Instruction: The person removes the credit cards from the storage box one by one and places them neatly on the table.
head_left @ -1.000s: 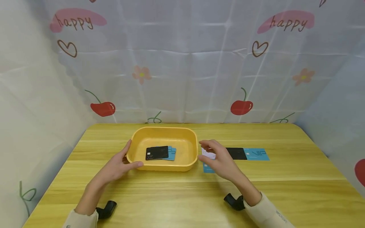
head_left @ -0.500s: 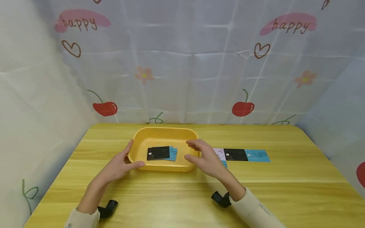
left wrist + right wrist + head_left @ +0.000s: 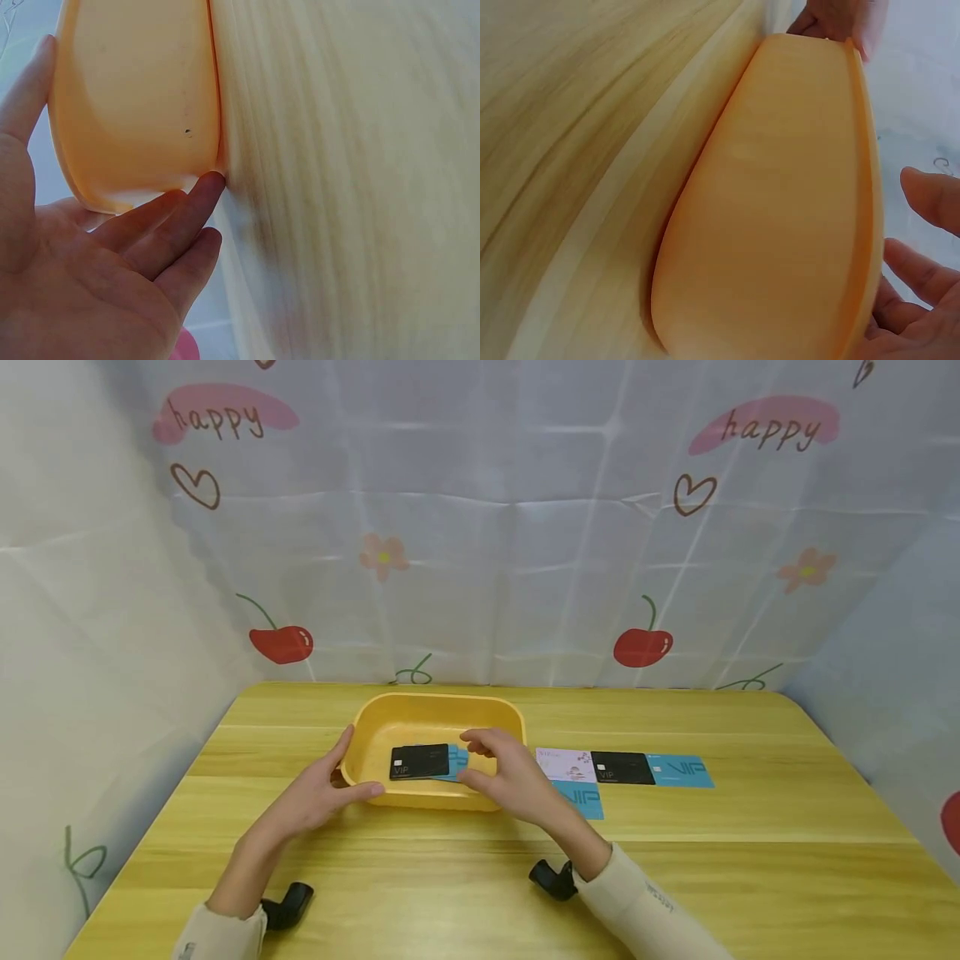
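Observation:
A yellow plastic tub (image 3: 427,801) stands on the table with a small stack of cards inside. On top lies a black VIP card (image 3: 416,762), partly covering blue cards (image 3: 457,756). My left hand (image 3: 311,793) holds the tub's left end, thumb at the near rim, other fingers along the end wall. In the left wrist view, the fingertips (image 3: 214,180) sit against the tub's lower edge. My right hand (image 3: 513,777) hovers over the tub's right end with thumb and fingers spread apart. Its fingertips are right at the blue cards' edge, with nothing between them.
Right of the tub, a pale pink card (image 3: 561,763), a black card (image 3: 624,768) and a blue card (image 3: 680,770) lie in a row. Another blue card (image 3: 583,798) sits below the pink one. A patterned curtain (image 3: 495,593) hangs behind the table (image 3: 420,893).
My right hand has moved left from beside the tub to above its right end, uncovering the pink card and the lower blue card. My left hand stays at the tub.

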{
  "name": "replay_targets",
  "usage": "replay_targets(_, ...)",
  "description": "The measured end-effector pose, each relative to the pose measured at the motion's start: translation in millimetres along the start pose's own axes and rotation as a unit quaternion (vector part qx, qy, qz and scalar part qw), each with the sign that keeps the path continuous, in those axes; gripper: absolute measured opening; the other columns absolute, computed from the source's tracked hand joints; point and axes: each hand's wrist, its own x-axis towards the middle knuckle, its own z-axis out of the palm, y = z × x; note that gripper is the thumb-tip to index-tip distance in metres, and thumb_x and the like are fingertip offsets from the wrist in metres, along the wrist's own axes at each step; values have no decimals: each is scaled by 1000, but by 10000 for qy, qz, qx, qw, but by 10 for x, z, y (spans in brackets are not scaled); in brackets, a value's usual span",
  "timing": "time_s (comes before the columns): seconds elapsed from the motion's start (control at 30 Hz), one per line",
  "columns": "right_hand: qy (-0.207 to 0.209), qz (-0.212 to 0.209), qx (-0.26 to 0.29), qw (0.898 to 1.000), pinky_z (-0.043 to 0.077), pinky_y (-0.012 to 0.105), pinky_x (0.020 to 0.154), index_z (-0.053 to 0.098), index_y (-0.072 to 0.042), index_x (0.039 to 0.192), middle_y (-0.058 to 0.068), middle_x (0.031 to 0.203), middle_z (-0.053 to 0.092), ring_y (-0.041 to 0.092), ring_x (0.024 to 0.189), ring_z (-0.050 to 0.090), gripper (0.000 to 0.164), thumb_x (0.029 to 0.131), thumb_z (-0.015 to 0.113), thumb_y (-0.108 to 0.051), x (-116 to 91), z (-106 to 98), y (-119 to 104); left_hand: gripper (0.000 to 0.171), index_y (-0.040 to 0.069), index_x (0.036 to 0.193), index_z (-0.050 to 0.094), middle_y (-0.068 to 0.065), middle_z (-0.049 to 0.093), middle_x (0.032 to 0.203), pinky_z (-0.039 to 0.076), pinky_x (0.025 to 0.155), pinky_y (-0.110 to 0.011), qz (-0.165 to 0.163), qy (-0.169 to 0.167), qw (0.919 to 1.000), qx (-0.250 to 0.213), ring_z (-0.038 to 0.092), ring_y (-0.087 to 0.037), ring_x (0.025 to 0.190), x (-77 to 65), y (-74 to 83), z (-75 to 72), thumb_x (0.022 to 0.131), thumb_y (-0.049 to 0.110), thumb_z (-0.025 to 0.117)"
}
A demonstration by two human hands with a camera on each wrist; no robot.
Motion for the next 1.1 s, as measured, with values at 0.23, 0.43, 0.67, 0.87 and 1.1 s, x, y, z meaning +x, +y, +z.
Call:
replay_targets(0.23,-117,-120,-450,9988,43,37,79,55,-7,124,4,98,55,28,93,52,45,83,68,-23,175,117,24,104,14,148,0,-16,19,148,32,97,-48,-9,-18,10000,-15,37,-31,124,5,1,10,77,48,68)
replay_targets(0.43,-472,-57,-709,9963,43,37,84,52,-8,128,6,116,53,24,104,51,52,83,68,-29,323,193,53,104,13,148,1,-16,20,147,33,97,-48,-37,-39,10000,-56,38,-30,123,10,-8,21,77,48,69)
replay_targets(0.67,-922,281,-733,9926,40,38,91,51,-4,129,10,125,51,26,112,48,54,83,68,-26,557,339,85,103,14,148,0,-17,20,147,34,96,-48,-33,-62,9999,-99,37,-31,124,1,-12,14,78,46,68)
replay_targets(0.87,-1155,457,-1207,9849,39,36,91,51,-4,128,12,123,51,27,112,47,57,81,70,-28,756,449,155,103,14,148,0,-17,19,148,32,97,-49,-42,-86,9999,-37,35,-32,125,5,-1,17,78,47,68)
replay_targets(1.1,-1374,414,-1998,9693,37,34,92,50,-5,130,11,124,49,24,112,42,63,79,70,-37,798,511,157,103,15,148,-1,-17,16,148,29,99,-50,-63,-82,9999,-10,30,-33,128,15,9,-2,78,47,68)
